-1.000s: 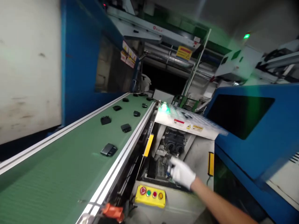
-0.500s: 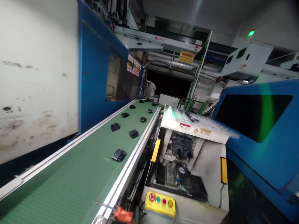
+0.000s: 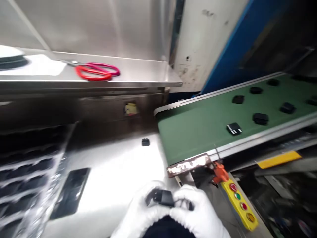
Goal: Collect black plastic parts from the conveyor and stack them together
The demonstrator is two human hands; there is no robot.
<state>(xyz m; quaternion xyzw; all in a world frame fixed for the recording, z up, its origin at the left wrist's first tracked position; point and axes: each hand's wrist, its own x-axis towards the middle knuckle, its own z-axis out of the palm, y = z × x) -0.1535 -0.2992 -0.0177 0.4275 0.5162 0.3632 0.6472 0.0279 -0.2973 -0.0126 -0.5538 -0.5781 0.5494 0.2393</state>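
Note:
Both my hands wear white gloves and meet at the bottom middle of the view. My left hand (image 3: 142, 213) and my right hand (image 3: 198, 213) together grip a small black plastic part (image 3: 163, 197) over a shiny steel worktable (image 3: 116, 172). Another small black part (image 3: 145, 142) lies on the table near the end of a green conveyor belt (image 3: 198, 129). Several more black parts (image 3: 260, 118) ride on the belt to the right.
Red and pink scissors (image 3: 95, 71) lie on a steel shelf at upper left. Clear trays of black parts (image 3: 27, 165) stand at left, beside a flat black pad (image 3: 71, 191). A yellow button box (image 3: 239, 201) and an orange clamp (image 3: 218, 172) sit below the belt's end.
The view has swung left and down from the machine bay to the worktable at the belt's end. My hands, out of sight half a second ago, now hold a black part together.

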